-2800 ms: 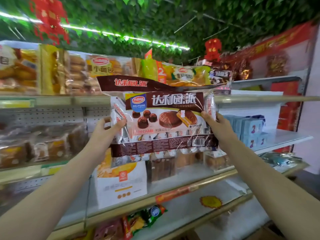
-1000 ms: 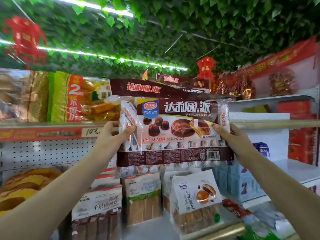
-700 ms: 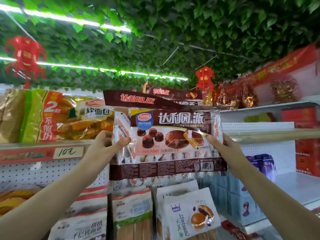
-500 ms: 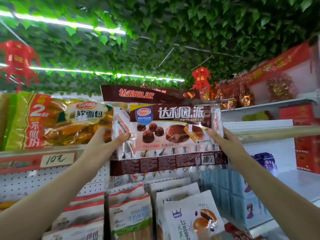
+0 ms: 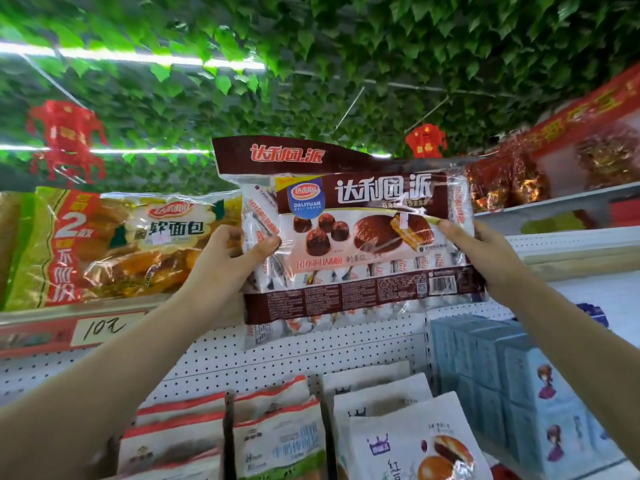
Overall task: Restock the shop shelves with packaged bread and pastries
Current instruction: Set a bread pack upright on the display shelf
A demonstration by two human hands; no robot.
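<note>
Green ivy point(image 5: 346, 46) covers the ceiling of the shop, with a light strip point(image 5: 156, 58) running through it and a red ornament point(image 5: 65, 133) hanging at the far left. Below it, at the left, the top shelf point(image 5: 41, 317) carries a large bread bag point(image 5: 121, 240) printed in yellow and red, and a handwritten price tag point(image 5: 104, 329) sits on the shelf's front edge.

A brown-and-white chocolate pie pack point(image 5: 353, 237) is held up in the air in the middle of the view, level with the top shelf and just right of the bread bag, its printed face turned toward the camera. The left hand point(image 5: 225, 268) grips the pack's left edge, thumb pressed on the front and fingers point(image 5: 225, 233) curled round behind. The right hand point(image 5: 485, 258) grips the right edge the same way, thumb on the front and the other fingers hidden behind the wrapper. Whether the pack touches the shelf cannot be told.

Beneath the pack is white pegboard point(image 5: 277, 355). On the lower shelf stand red-trimmed packs point(image 5: 180, 441) at the left, white pastry bags point(image 5: 408, 441) in the middle and pale blue boxes point(image 5: 519, 393) at the right. At the far right a red banner point(image 5: 571, 112) hangs above gold-wrapped goods point(image 5: 502, 185)
</note>
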